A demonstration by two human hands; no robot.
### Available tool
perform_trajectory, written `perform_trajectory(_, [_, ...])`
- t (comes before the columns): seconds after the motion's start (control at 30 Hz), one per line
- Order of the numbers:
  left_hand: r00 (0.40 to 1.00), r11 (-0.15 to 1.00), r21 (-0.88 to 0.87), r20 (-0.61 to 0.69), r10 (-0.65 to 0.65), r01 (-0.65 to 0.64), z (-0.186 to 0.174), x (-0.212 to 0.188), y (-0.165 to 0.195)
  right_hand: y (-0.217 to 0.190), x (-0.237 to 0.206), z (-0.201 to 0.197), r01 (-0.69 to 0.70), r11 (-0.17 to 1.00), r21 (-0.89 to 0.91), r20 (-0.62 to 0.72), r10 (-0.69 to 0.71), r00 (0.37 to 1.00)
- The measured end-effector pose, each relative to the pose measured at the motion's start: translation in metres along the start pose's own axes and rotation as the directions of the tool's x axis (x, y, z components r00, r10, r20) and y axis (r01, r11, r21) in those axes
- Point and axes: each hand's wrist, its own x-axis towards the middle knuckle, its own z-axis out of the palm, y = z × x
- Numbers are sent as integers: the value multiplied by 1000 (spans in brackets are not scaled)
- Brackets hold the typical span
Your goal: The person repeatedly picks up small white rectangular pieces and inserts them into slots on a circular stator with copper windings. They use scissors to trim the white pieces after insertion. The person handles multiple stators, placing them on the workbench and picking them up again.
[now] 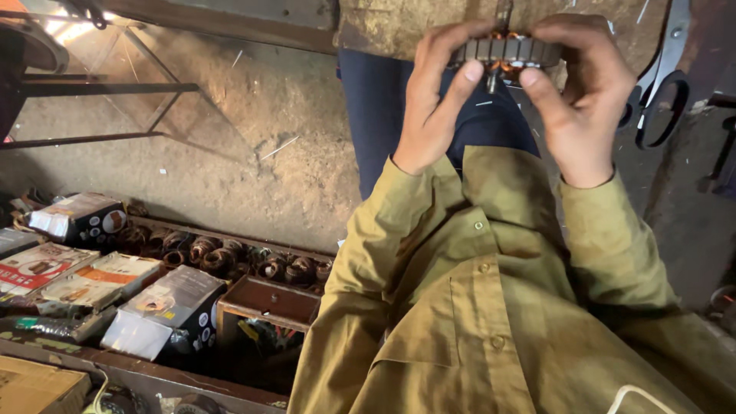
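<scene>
Both my hands hold a small motor armature point(506, 52), a grey laminated metal core with copper windings and a thin steel shaft through it. My left hand point(433, 100) grips its left end, thumb pressed under the core. My right hand point(579, 96) grips the right end, thumb reaching toward the shaft. I hold it above my lap, over dark blue trousers point(383, 107) and olive shirt sleeves point(491, 253). The top of the armature is cut off by the frame edge.
Large scissors point(663, 84) lie on the bench at the right. At lower left, several printed cardboard boxes point(165, 310), a row of copper coils point(222, 257) and a small wooden drawer point(268, 300). A metal frame point(100, 88) stands on the dusty floor at upper left.
</scene>
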Motion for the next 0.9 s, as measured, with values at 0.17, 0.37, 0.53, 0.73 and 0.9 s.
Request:
perform_trajectory(0.17, [996,997,-76,82,-15,21,2,-3,3,9,-2,-6,-146,915,377,71,129,989])
perform_trajectory(0.37, [993,999,-40,118,-14,18,3,2,6,11,1,-7,-251,871,421,118,222,968])
perform_trajectory(0.53, [993,989,-131,103,-53,66,8,2,3,6,1,-12,-283,867,410,146,244,959])
perform_trajectory(0.73, [999,995,-88,15,-34,35,14,6,2,11,4,-9,-237,909,343,138,201,970])
perform_trajectory(0.9, [967,868,-438,11,-256,235,19,18,0,-11,32,-12,-187,968,169,178,157,971])
